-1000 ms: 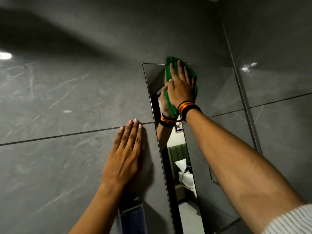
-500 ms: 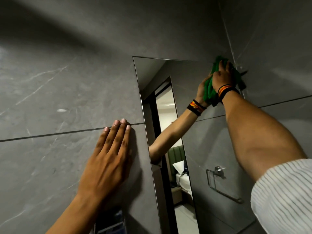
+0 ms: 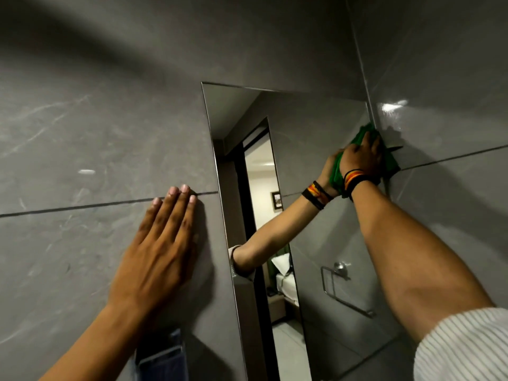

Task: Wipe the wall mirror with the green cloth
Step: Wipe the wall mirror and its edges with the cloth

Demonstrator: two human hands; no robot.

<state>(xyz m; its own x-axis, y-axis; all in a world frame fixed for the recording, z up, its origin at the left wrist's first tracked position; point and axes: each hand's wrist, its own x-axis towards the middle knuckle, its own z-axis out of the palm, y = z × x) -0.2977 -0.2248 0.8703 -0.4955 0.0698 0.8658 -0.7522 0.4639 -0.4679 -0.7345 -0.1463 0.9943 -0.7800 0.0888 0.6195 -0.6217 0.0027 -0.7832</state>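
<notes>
The right hand (image 3: 362, 158) is pressing the green cloth (image 3: 336, 171) under spread fingers against the upper right edge of the wall mirror (image 3: 316, 149), whose long axis is running down and leftward, while the left hand (image 3: 159, 248) is lying flat and empty on the tiled wall (image 3: 82, 133); the mirror's bottom is cut off.

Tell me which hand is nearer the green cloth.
Right. The right hand presses the green cloth against the mirror; the left hand lies flat on the wall tile, left of the mirror.
</notes>
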